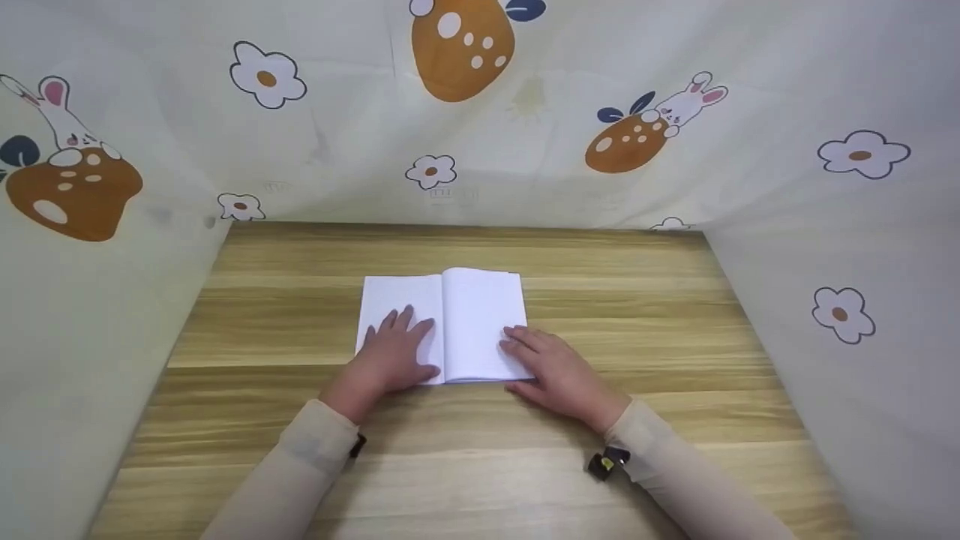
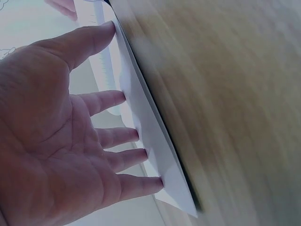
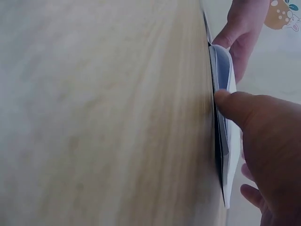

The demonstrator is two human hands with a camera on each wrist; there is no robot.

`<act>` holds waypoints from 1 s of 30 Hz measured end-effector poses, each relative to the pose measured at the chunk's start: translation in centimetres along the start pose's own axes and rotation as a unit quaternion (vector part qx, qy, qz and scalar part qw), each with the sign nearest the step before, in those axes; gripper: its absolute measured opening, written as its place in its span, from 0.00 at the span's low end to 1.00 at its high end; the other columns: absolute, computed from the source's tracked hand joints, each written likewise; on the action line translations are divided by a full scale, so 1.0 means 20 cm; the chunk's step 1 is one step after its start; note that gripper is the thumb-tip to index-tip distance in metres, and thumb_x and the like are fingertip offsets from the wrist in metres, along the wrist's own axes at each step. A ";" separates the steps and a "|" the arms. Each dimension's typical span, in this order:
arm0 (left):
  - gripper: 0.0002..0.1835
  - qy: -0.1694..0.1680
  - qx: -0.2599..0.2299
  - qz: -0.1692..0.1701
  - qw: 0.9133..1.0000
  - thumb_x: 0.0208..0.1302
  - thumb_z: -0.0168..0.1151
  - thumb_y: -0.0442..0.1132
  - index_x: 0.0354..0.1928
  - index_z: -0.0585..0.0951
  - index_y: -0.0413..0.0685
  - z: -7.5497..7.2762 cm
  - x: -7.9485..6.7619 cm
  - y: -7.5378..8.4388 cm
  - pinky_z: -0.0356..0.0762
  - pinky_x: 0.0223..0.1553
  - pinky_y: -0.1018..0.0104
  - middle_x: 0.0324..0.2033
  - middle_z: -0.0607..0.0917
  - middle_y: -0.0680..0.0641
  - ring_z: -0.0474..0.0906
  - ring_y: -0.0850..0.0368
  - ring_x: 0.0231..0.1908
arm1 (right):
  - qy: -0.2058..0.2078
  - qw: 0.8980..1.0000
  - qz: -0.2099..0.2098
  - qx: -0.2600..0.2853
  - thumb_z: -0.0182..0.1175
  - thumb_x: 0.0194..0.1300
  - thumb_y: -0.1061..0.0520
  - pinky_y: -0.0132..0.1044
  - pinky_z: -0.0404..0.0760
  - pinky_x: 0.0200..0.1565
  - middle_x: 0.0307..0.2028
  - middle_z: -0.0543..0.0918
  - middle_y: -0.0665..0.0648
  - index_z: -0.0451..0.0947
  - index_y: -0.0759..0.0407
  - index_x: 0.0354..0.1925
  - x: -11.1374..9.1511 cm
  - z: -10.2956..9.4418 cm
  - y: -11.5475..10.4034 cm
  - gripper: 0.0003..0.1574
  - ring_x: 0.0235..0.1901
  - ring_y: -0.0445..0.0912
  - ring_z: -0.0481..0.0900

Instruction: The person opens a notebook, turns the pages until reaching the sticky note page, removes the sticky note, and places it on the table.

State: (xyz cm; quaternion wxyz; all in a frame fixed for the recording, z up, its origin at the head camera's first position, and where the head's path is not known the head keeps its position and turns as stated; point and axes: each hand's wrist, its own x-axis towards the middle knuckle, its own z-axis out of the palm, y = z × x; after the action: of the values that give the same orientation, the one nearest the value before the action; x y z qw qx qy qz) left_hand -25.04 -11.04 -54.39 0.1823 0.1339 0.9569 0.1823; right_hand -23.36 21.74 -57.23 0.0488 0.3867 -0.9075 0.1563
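An open notebook (image 1: 484,322) with white pages lies flat on the wooden table. My left hand (image 1: 390,356) rests on its left page, fingers spread; in the left wrist view the fingertips and thumb of this left hand (image 2: 61,132) touch the paper. At the lower right corner is my right hand (image 1: 562,375), its fingers lying over the right page's outer edge. In the right wrist view, the thumb of the right hand (image 3: 273,146) touches the notebook's bottom edge, where the page stack (image 3: 221,80) bulges near the spine. The fingers there are partly hidden.
The wooden table (image 1: 465,465) extends on every side of the notebook. A pale curtain (image 1: 345,150) printed with rabbits and flowers encloses the back and both sides. Each sleeve has a dark strap at the wrist, the right strap (image 1: 607,463) showing most.
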 end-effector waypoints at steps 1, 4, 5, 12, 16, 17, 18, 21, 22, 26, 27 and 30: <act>0.47 0.000 -0.001 -0.001 1.000 0.74 0.72 0.56 0.86 0.65 0.47 0.00 0.00 0.00 0.43 0.80 0.22 0.87 0.51 0.30 0.43 0.26 0.85 | 0.001 1.000 -0.009 -0.002 0.72 0.76 0.41 0.57 0.72 0.76 0.77 0.75 0.61 0.78 0.60 0.75 0.00 0.00 0.00 0.40 0.75 0.59 0.75; 0.47 -0.003 -0.003 -0.004 1.000 0.74 0.72 0.56 0.86 0.65 0.47 0.00 0.00 0.00 0.43 0.80 0.22 0.87 0.51 0.30 0.42 0.26 0.85 | 0.006 0.999 -0.036 -0.008 0.73 0.76 0.47 0.55 0.77 0.73 0.71 0.82 0.62 0.83 0.63 0.68 0.00 0.00 0.00 0.32 0.70 0.59 0.80; 0.47 -0.003 -0.004 -0.004 1.000 0.74 0.72 0.56 0.86 0.65 0.47 0.00 0.00 0.00 0.42 0.80 0.22 0.87 0.51 0.30 0.42 0.26 0.85 | 0.009 0.999 -0.045 -0.009 0.73 0.75 0.49 0.55 0.78 0.71 0.69 0.84 0.63 0.84 0.64 0.66 0.00 -0.01 0.00 0.29 0.68 0.59 0.82; 0.46 0.009 0.004 0.010 1.000 0.73 0.73 0.55 0.85 0.67 0.45 0.01 0.00 0.00 0.47 0.78 0.19 0.86 0.54 0.28 0.46 0.24 0.84 | 0.026 0.995 -0.092 -0.031 0.72 0.76 0.55 0.52 0.85 0.65 0.61 0.89 0.64 0.90 0.63 0.56 0.01 -0.01 0.00 0.16 0.61 0.57 0.88; 0.46 0.007 0.004 0.006 1.000 0.73 0.72 0.56 0.85 0.66 0.46 0.01 0.00 0.00 0.46 0.78 0.20 0.86 0.53 0.29 0.45 0.24 0.84 | 0.021 0.994 -0.099 -0.041 0.70 0.77 0.59 0.50 0.87 0.62 0.58 0.91 0.61 0.91 0.62 0.53 0.01 -0.03 -0.01 0.11 0.58 0.54 0.90; 0.46 0.006 0.005 0.006 1.000 0.73 0.72 0.56 0.85 0.66 0.46 0.01 0.00 0.00 0.46 0.78 0.20 0.86 0.53 0.29 0.45 0.24 0.84 | 0.020 0.994 -0.099 -0.042 0.69 0.77 0.59 0.49 0.87 0.62 0.57 0.91 0.60 0.91 0.62 0.53 0.01 -0.03 -0.01 0.10 0.57 0.54 0.90; 0.46 0.006 0.004 0.004 1.000 0.73 0.72 0.56 0.86 0.66 0.47 0.01 0.00 0.00 0.45 0.78 0.20 0.86 0.53 0.29 0.45 0.24 0.85 | 0.019 0.994 -0.099 -0.042 0.69 0.77 0.60 0.48 0.87 0.61 0.56 0.92 0.59 0.90 0.61 0.52 0.02 -0.03 -0.01 0.10 0.56 0.53 0.90; 0.46 0.006 0.000 0.003 1.000 0.73 0.73 0.56 0.86 0.66 0.47 0.01 0.00 0.00 0.45 0.79 0.20 0.86 0.53 0.29 0.45 0.25 0.85 | 0.023 0.995 -0.094 -0.037 0.68 0.77 0.62 0.46 0.88 0.59 0.51 0.92 0.56 0.89 0.61 0.52 0.02 -0.04 -0.02 0.08 0.53 0.52 0.91; 0.46 0.006 -0.001 0.003 1.000 0.73 0.73 0.56 0.86 0.66 0.47 0.01 0.00 0.00 0.45 0.79 0.20 0.86 0.53 0.29 0.44 0.25 0.85 | 0.024 0.995 -0.093 -0.035 0.68 0.77 0.62 0.46 0.88 0.58 0.50 0.92 0.56 0.89 0.61 0.51 0.03 -0.04 -0.03 0.08 0.51 0.52 0.91; 0.47 0.006 -0.003 0.005 1.000 0.73 0.72 0.56 0.86 0.66 0.47 0.00 0.00 0.00 0.44 0.79 0.20 0.86 0.52 0.29 0.44 0.24 0.85 | 0.031 0.996 -0.080 -0.025 0.67 0.78 0.63 0.44 0.89 0.53 0.44 0.91 0.54 0.88 0.60 0.48 0.04 -0.05 -0.04 0.05 0.45 0.50 0.90; 0.47 0.005 -0.002 0.005 1.000 0.73 0.72 0.56 0.86 0.66 0.47 0.00 0.00 0.00 0.44 0.79 0.20 0.86 0.52 0.29 0.44 0.24 0.85 | 0.031 0.996 -0.076 -0.022 0.67 0.78 0.63 0.44 0.89 0.52 0.42 0.91 0.54 0.88 0.59 0.47 0.05 -0.05 -0.04 0.04 0.44 0.49 0.90; 0.47 0.004 -0.001 0.006 1.000 0.73 0.72 0.56 0.86 0.66 0.46 0.00 0.00 0.00 0.44 0.79 0.20 0.86 0.52 0.29 0.44 0.24 0.85 | 0.030 0.998 -0.061 -0.005 0.68 0.78 0.62 0.44 0.89 0.50 0.40 0.90 0.54 0.87 0.58 0.43 0.06 -0.05 -0.05 0.02 0.42 0.49 0.89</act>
State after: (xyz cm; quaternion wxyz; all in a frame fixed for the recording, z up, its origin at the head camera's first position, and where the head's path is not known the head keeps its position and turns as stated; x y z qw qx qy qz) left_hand -25.06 -11.04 -54.46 0.1772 0.1390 0.9565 0.1852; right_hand -23.49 20.54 -55.69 0.0870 0.4364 -0.8811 0.1603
